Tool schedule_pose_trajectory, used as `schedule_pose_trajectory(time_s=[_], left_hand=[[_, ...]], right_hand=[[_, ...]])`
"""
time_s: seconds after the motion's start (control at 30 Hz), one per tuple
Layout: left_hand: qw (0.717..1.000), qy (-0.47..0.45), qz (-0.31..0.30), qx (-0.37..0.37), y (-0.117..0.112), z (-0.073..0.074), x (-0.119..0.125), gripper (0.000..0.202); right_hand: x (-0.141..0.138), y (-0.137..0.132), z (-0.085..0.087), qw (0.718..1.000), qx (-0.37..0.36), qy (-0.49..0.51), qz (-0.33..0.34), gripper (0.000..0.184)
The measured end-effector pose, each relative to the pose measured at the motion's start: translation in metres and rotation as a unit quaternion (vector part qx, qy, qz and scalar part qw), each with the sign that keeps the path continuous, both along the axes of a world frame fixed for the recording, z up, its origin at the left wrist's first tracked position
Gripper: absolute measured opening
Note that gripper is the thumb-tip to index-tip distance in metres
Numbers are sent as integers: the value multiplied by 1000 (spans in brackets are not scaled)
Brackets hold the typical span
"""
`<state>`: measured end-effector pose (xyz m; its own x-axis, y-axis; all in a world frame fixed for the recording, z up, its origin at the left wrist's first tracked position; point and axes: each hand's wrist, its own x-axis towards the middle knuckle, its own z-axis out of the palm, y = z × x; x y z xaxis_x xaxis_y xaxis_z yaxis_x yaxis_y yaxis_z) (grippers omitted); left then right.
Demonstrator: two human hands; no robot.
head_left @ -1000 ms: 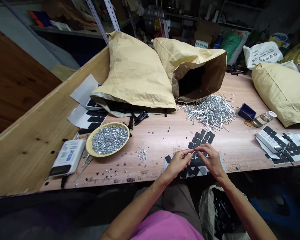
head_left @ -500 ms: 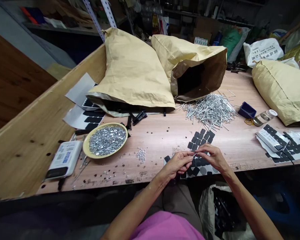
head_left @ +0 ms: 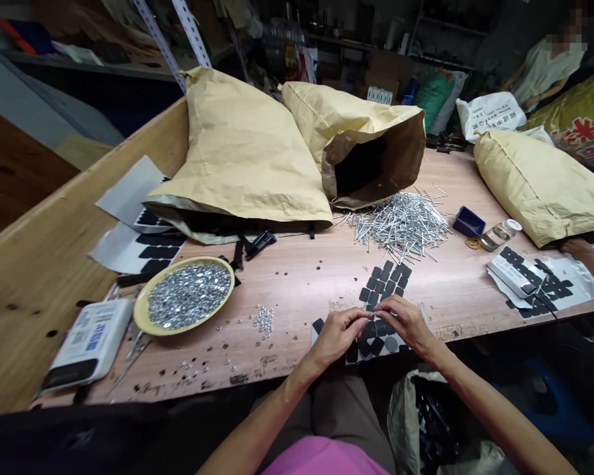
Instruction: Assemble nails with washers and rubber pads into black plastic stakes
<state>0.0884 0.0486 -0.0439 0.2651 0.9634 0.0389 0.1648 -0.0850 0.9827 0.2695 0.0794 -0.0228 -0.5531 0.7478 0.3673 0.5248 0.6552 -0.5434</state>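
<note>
My left hand (head_left: pixel 337 335) and my right hand (head_left: pixel 404 322) meet fingertip to fingertip over the front of the table. Both are closed in a pinch on something small and thin that I cannot make out. Beneath them lies a sheet of black rounded pads (head_left: pixel 385 282), partly hidden by my fingers. Behind the pads spreads a heap of thin metal pins (head_left: pixel 406 224). To the left are a small pile of metal washers (head_left: pixel 264 321) and a yellow bowl (head_left: pixel 146 315) heaped with more small shiny metal pieces.
Large paper sacks (head_left: pixel 247 152) stand along the back, one gaping open. A white scale (head_left: pixel 90 336) sits at left, another device (head_left: pixel 512 274) at right. Near the pins are a blue tray (head_left: pixel 469 222) and a jar (head_left: pixel 502 234). Another person's hand (head_left: pixel 581 251) is by the right sack (head_left: pixel 539 185).
The view has swung right, bringing a person at the back and another person's arm at the right edge into sight. My hands stay pinched together over the pads.
</note>
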Motion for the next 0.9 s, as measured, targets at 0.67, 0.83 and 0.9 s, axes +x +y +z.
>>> schedule_pose_trajectory(time_s=[0.67,0.83,0.9], left_hand=[[998,-20,62,-17,2,9,11,25],[998,-26,44,-20,-3,10,16,25],[997,-38,54,-34,-4,11,18,23]], right_hand=[[-1,7,24,998,-63,-6,6,38],[-8,4,9,988,58,-133,-55,50],[-7,4,10,976,83,-179,-88,51]])
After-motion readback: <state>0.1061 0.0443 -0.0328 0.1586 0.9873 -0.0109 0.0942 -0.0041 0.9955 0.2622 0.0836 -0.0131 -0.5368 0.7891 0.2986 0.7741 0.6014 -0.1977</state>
